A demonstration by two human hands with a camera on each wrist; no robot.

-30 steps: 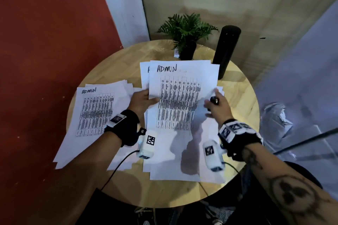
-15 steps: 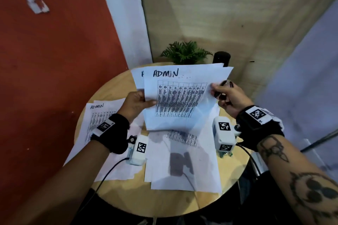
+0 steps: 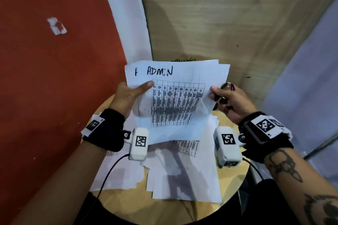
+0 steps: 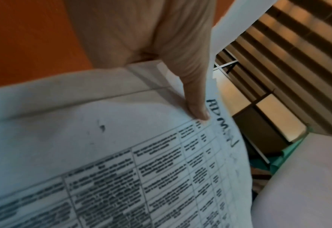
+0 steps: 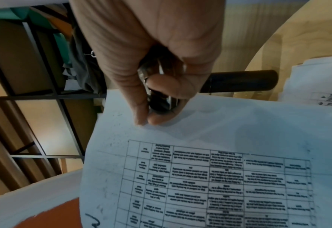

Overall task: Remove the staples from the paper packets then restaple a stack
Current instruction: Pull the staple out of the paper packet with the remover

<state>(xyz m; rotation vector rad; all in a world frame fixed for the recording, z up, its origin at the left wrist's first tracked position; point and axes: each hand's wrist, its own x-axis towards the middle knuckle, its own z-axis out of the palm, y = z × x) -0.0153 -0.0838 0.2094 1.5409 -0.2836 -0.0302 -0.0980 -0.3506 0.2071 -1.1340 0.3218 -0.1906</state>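
Above the round table (image 3: 236,186), a packet (image 3: 175,100) marked ADMIN is now held up in the air in both hands; a second ago it lay flat on the loose sheets (image 3: 182,175) with both hands pressing on it, and half a second ago it was only part way up. The head view has tipped up with it, so the plant (image 3: 182,59) shows only as a few fronds over the top edge of the packet. Two or three sheet edges fan out at its top right corner, which suggests the sheets are being gathered and squared, probably for restapling, though no staple can be made out on it.

The left hand (image 3: 126,97) pinches the packet's left edge, thumb (image 4: 197,106) flat on the front by the heading, fingers behind. The right hand (image 3: 230,100) pinches the right edge between thumb and forefinger, with its other fingers curled round a small dark and metal tool (image 5: 159,92); it looks like a staple remover, but the blur leaves that unsure.

On the table below, more sheets lie in a second spread at the left (image 3: 117,173). A black cylinder (image 5: 241,81) stands beyond the packet in the right wrist view; whether it holds anything cannot be seen. The plant's pot is hidden. No stapler shows in any view.
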